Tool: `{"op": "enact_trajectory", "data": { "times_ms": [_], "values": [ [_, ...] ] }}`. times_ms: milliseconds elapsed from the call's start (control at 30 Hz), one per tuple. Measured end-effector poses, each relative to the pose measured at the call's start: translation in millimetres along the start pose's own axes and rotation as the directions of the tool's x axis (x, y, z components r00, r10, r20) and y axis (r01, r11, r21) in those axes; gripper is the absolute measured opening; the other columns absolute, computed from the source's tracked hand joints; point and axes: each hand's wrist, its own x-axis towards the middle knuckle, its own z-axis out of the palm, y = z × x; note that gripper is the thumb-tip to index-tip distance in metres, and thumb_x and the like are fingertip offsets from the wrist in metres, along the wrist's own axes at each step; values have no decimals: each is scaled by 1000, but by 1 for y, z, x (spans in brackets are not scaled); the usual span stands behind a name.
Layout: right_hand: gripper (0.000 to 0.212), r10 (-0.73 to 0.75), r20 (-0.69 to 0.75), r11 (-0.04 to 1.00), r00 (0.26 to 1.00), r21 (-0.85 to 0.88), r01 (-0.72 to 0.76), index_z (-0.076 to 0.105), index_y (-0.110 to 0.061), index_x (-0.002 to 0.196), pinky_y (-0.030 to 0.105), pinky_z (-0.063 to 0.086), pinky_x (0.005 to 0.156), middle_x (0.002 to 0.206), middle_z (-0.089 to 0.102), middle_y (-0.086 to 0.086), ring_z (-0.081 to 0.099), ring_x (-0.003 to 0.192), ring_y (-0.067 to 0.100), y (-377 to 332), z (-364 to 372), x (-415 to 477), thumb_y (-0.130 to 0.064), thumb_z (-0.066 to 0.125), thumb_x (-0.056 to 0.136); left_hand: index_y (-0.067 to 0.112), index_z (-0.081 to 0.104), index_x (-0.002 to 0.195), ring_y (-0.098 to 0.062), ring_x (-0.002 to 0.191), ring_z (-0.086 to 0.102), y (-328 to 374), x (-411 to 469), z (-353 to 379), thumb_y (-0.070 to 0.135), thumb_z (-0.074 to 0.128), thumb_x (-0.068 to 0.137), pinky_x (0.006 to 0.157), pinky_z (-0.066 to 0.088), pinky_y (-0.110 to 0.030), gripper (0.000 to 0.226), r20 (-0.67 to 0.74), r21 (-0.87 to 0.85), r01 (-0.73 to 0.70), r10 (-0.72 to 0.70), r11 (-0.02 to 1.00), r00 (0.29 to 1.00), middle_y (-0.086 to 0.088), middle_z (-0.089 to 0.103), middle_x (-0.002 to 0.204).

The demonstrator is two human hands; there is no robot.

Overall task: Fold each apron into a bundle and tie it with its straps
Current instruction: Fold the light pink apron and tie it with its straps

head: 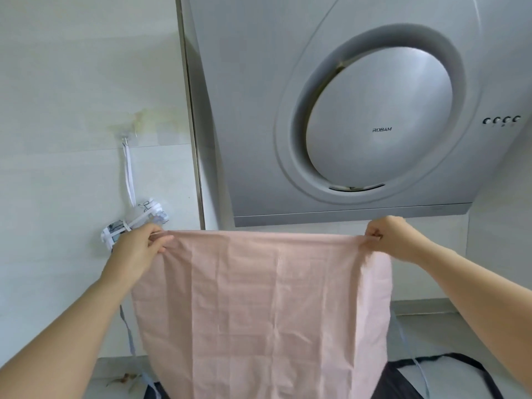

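Kitchen wall with range hood (359,110). Left hand (138,246) and right hand (394,237) pinch the top corners of a pink apron (259,306), fingers clamped on cloth, held spread above the tabletop (460,335). A tied bundle (135,223) hangs from a wall hook.

The pink apron (259,306) is soft, creased, matt cloth. Above it, the range hood (345,110) is smooth, shiny grey metal. Left of the hood, the wall (72,82) looks glossy.
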Motion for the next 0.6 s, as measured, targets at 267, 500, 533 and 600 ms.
{"op": "enact_trajectory", "data": {
  "times_ms": [267, 500, 533, 600],
  "values": [
    [19, -9, 41, 1000, 999, -29, 10, 64, -4, 71, 29, 52, 65, 53, 65, 4, 67, 59, 22, -6, -2, 15, -13, 60, 88, 18, 48, 70, -12, 65, 69, -15, -3, 9, 10, 56, 94, 77, 56, -43, 26, -28, 25, 56, -56, 998, 998, 5, 68, 72],
    [24, 159, -430, 969, 889, 239, -58, 57, -18, 70, 32, 50, 72, 74, 66, 7, 63, 78, 31, -9, 12, 17, -6, 45, 87, 15, 57, 91, -9, 68, 66, 7, -4, 12, 11, 39, 100, 76, 45, -29, 20, -123, -9, 1, -2, 1000, 992, 3, 66, 70],
    [22, 205, -514, 940, 833, 340, -21, 56, -18, 74, 31, 50, 71, 78, 65, 7, 62, 77, 31, -12, 15, 14, -7, 43, 88, 16, 55, 92, -4, 67, 63, 13, -4, 12, 11, 37, 100, 73, 41, -28, 20, -180, -3, -11, 10, 1000, 984, 2, 66, 70],
    [20, 270, -575, 894, 772, 448, 21, 55, -17, 82, 29, 48, 70, 82, 64, 7, 62, 77, 28, -19, 18, 9, -9, 39, 91, 16, 56, 92, -9, 75, 63, 18, -7, 15, 9, 42, 98, 75, 40, -31, 17, -169, 16, -56, 58, 998, 984, 1, 68, 74]
  ]
}}
